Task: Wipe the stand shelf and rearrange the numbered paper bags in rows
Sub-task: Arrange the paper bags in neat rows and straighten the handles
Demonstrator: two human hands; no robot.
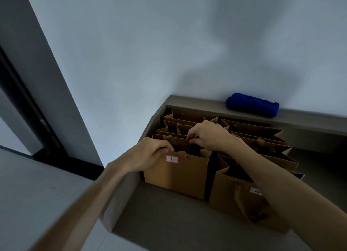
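Brown paper bags stand in two rows on the grey stand shelf [165, 213]. The front bag of the left row [180, 175] carries a label marked 1. My left hand [150, 153] grips its top front edge beside the label. My right hand [208, 136] pinches the rear top edge of that same bag. The front bag of the right row [236, 200] carries a label marked 4 and is partly hidden by my right forearm. Several more bags [187, 124] stand behind both. A rolled blue cloth [252, 105] lies on the upper ledge.
The upper ledge [197, 105] runs along the white wall behind the bags. The shelf's left side wall [124, 190] stands close to the left row. A dark door frame [28, 107] is at the far left, with grey floor below.
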